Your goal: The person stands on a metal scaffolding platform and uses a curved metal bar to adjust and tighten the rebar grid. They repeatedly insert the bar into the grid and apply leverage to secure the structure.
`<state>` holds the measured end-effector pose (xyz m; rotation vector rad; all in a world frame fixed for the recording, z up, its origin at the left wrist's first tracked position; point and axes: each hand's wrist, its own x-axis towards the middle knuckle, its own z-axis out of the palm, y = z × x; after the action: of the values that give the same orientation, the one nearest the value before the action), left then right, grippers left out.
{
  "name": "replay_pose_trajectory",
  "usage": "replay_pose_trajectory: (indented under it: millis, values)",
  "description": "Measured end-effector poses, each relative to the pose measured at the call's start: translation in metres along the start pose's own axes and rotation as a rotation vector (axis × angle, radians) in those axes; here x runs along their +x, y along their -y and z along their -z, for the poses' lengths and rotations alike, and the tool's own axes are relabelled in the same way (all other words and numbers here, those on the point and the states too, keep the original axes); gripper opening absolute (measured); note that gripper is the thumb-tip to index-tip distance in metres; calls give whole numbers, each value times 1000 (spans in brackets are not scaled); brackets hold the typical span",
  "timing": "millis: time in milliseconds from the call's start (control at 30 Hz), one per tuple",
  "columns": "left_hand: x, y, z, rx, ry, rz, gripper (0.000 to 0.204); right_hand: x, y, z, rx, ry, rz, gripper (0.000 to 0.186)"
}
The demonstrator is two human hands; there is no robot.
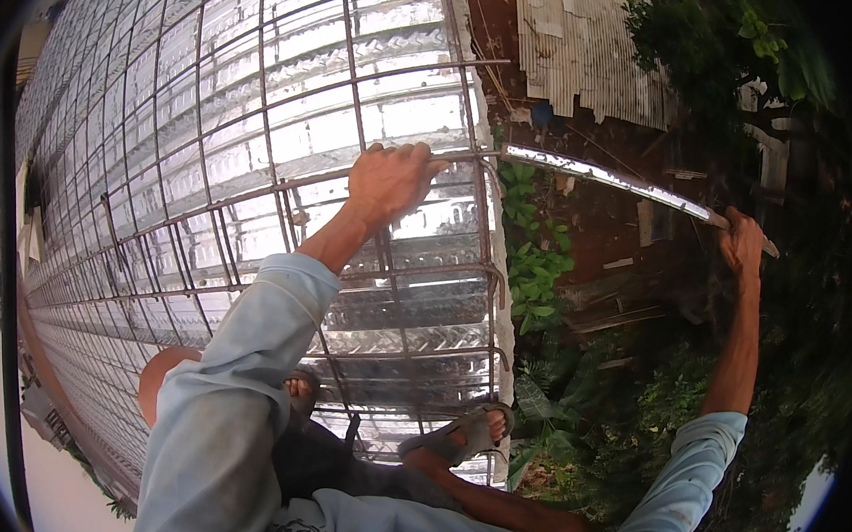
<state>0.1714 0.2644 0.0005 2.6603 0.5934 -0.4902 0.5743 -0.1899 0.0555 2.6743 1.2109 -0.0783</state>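
Observation:
My left hand (390, 178) is closed round a rusty rebar rod (460, 156) of the mesh. That rod runs out to the right over the edge of the shiny corrugated metal deck (386, 130). In my right hand (742, 242), stretched out past the edge, is a long metal bar (610, 175), bright and speckled along its middle. Its left end meets the end of the rebar rod, though whether it fits over or hooks onto it I cannot tell. Beyond my right fist a short brownish end of the bar (771, 248) sticks out.
More rebar ends, some bent into hooks (500, 281), line the deck's right edge. My sandalled foot (473, 434) stands close to that edge. Far below are green plants (538, 244), reddish ground with scattered boards, and a corrugated roof (589, 50). Trees fill the right side.

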Motion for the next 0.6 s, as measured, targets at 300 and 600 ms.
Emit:
replay_pose_trajectory:
  millis: [300, 600]
  values:
    - [2, 5, -2, -6, 47, 23, 55, -18, 33, -17, 119, 164, -143, 24]
    - [-1, 4, 1, 20, 33, 20, 54, -23, 52, 15, 127, 278, -199, 69]
